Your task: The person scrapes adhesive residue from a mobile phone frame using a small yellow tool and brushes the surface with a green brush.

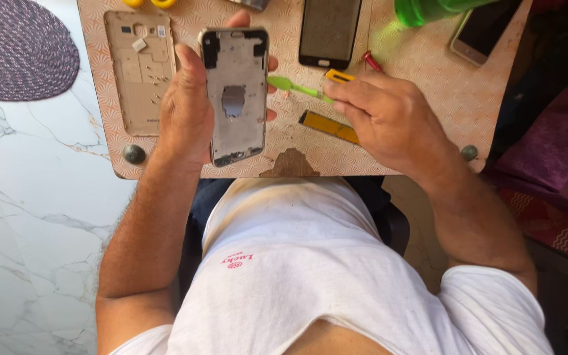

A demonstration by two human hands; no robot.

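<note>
White marble floor (27, 197) (veined), purple rug (14, 46).

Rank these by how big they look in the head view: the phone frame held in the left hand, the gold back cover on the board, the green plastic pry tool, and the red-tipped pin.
1-2. Phone frame and gold back cover: alike; the frame is nearer the camera, so unranked.
3. Green plastic pry tool.
4. Red-tipped pin.

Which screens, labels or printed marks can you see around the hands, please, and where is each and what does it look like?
Phone frame: upright in the left hand, silver-grey, hole in its middle.
Dark screen panel: flat on the board, top middle, black rectangle.
Phone: top right, pale edge, dark glass.
Small white sticker: top corner of the beige back cover.
Red print: on the white shirt.
</note>
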